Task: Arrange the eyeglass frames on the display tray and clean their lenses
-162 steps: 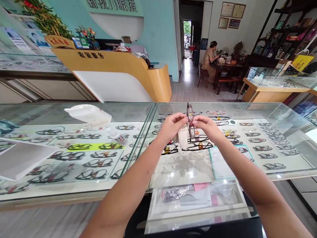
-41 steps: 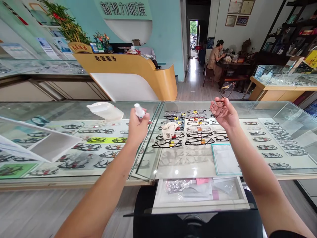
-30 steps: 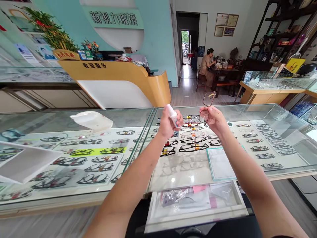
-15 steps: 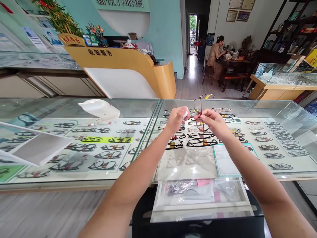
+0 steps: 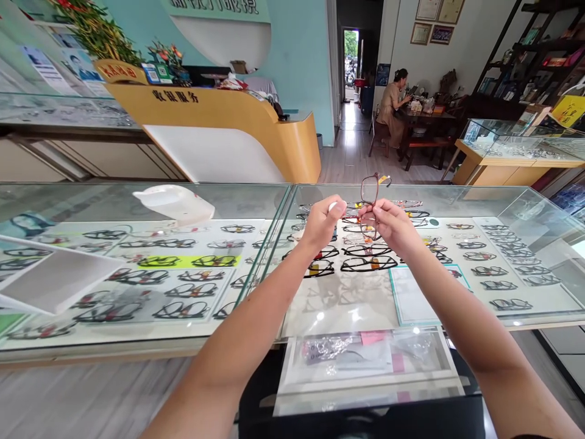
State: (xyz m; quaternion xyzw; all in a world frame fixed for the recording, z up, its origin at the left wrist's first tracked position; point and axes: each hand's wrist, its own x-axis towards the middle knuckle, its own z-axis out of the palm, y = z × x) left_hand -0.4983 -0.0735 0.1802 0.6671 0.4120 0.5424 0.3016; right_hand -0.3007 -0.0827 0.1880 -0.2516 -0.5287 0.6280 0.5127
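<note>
My right hand [image 5: 392,224] pinches a pair of thin reddish-brown glasses [image 5: 369,190] at the middle, held on end above the glass counter, one lens up and one down. A yellow tag shows near its top. Just left of the glasses, my left hand [image 5: 323,222] is closed around a small white object [image 5: 333,206], mostly hidden by the fingers. Below both hands, rows of dark-framed glasses [image 5: 369,263] lie inside the glass display case.
A white curved object [image 5: 176,203] and an open white box [image 5: 59,280] stand on the counter at left. An open drawer [image 5: 370,384] juts out below. A person [image 5: 393,110] sits at a far table [image 5: 429,116]. A yellow reception desk [image 5: 205,110] stands behind.
The glasses have turned slightly in my right hand. My left thumb has shifted over the small white object, so less of it shows. The whole view has moved a little.
</note>
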